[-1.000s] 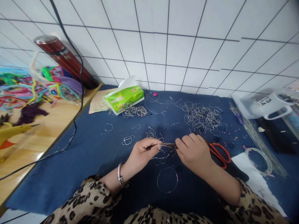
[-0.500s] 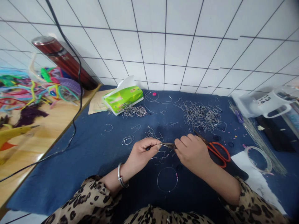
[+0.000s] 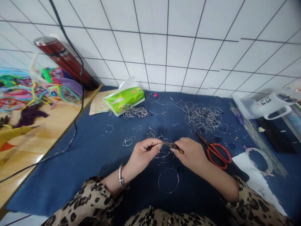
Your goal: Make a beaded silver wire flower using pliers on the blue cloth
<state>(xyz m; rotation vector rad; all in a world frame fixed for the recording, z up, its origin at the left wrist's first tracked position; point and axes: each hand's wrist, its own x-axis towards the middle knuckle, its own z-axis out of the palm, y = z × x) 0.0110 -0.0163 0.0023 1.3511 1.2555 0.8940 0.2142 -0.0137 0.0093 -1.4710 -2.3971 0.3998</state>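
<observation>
My L hand (image 3: 144,153) pinches thin silver wire (image 3: 162,143); R hand (image 3: 191,153) grips slim dark metal pliers (image 3: 172,145). Beyond pliers, to L: boxy green plastic pack (image 3: 125,99) w/ white tissue (image 3: 127,83).

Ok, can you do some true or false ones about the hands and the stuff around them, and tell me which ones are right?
1. The right hand holds pliers. True.
2. The left hand holds the orange-handled scissors. False: they lie beside the right hand, and no hand holds them.
3. A silver bracelet is on the left wrist. True.
4. The tissue pack is red. False: it is green.
5. A wire ring with pink beads lies on the blue cloth. True.
6. The white mug is at the far left. False: it is at the far right.
</observation>
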